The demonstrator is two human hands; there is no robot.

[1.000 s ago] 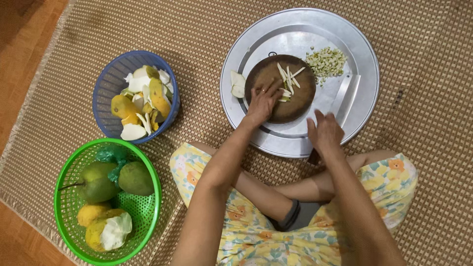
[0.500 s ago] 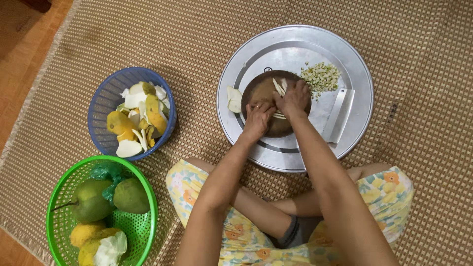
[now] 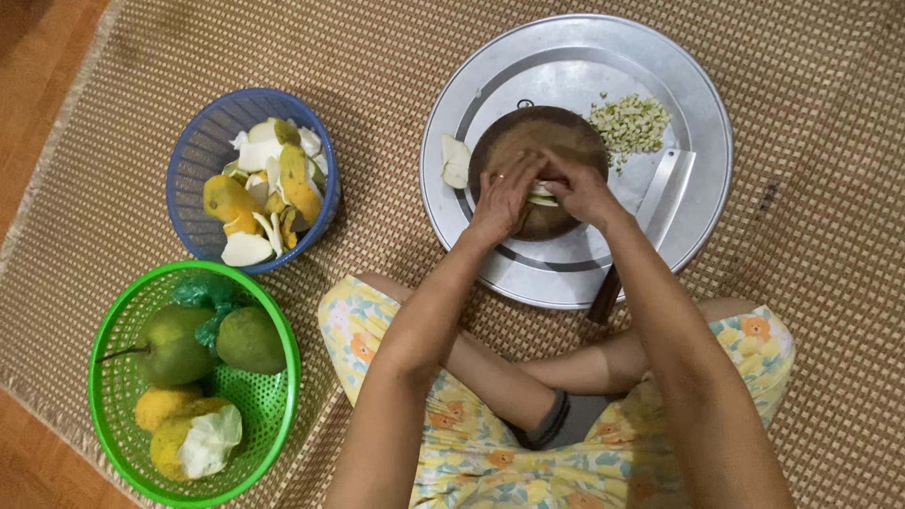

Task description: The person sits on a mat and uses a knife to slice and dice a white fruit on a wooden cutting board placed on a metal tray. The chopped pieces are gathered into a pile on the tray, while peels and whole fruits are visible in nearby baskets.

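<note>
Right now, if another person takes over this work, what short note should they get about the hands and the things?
Left hand and right hand: both on the round wooden board, fingers gathering pale fruit strips between them.
Things: the board sits on the metal tray; a cleaver lies on the tray right of the board; a peeled piece lies left of it.
Done: a pile of chopped bits is on the tray; peels fill the blue basket.
Left: the strips are uncut; whole fruits wait in the green basket.

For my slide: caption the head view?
Both hands gather pale fruit strips on a round wooden board atop a metal tray.
</note>
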